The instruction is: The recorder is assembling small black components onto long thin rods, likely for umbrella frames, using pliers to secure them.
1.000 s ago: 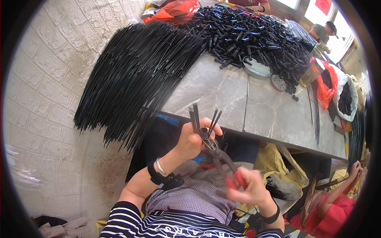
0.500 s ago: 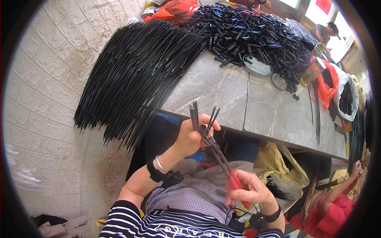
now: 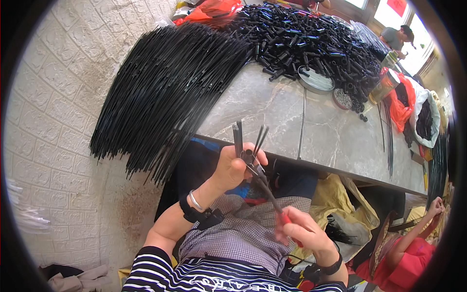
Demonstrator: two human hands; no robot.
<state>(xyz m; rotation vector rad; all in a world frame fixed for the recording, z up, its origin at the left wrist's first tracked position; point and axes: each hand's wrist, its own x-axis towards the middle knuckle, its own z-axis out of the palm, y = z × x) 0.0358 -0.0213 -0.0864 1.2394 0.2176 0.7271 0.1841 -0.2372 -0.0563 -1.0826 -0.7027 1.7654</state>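
My left hand (image 3: 232, 168) is closed around several thin black rods (image 3: 238, 134), which stick up beyond the fingers in two small groups. Between thumb and forefinger sits a small round black tube piece (image 3: 248, 153), its open end upward. My right hand (image 3: 302, 228) grips the red handles of a pair of pliers (image 3: 270, 195). The long dark jaws reach up to the left and touch the area at the tube piece. Exactly what the jaw tips pinch is too small to make out. Both hands are over my lap, in front of the table edge.
On the grey marbled table (image 3: 262, 109) lie a large bundle of black rods (image 3: 170, 92) and a heap of black tube pieces (image 3: 306, 39). A round tin (image 3: 316, 82), a dish of small metal bits (image 3: 342, 99) and a jar (image 3: 384, 86) stand nearby. A co-worker in red (image 3: 408, 253) sits right.
The pliers' handles have come together, and the jaws look closer to the tube piece. My right hand has tightened and moved slightly up; my left hand is nearly still.
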